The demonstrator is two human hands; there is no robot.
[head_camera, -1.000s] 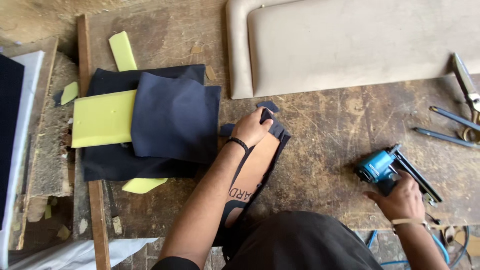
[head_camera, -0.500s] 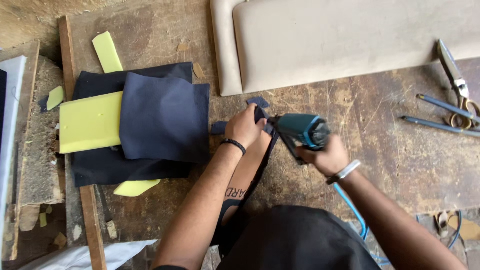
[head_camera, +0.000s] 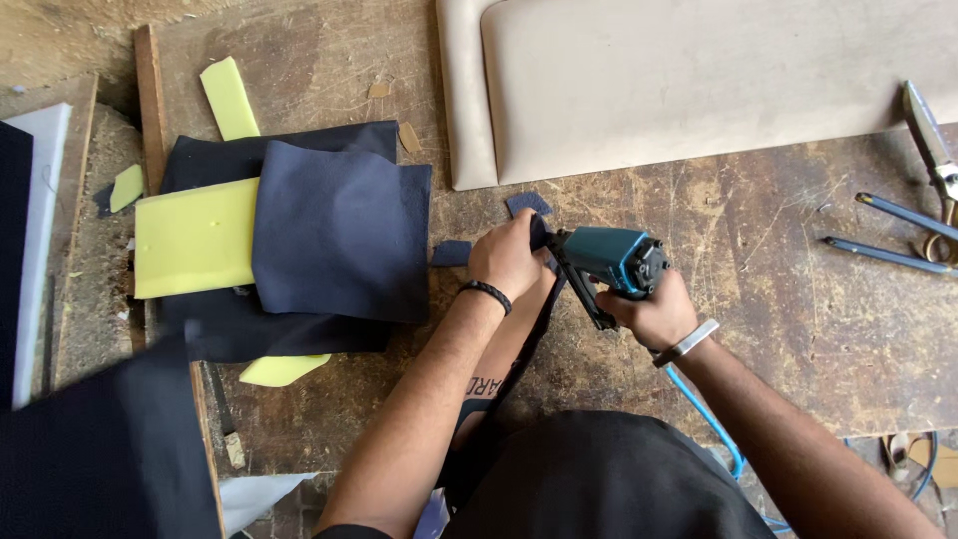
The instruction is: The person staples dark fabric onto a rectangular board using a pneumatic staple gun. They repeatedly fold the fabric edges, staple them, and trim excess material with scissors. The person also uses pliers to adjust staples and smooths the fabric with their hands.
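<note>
My left hand (head_camera: pixel 511 258) presses down on the dark fabric-covered piece (head_camera: pixel 499 349), fingers curled together over its top edge, so the piece runs from under my fingertips back toward me. My right hand (head_camera: pixel 654 314) is clamped around the teal staple gun (head_camera: pixel 604 265), its nose just beside my left fingers.

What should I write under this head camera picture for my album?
Right hand aims a teal staple gun at dark fabric pinned by the left hand on a wooden workbench.
</note>
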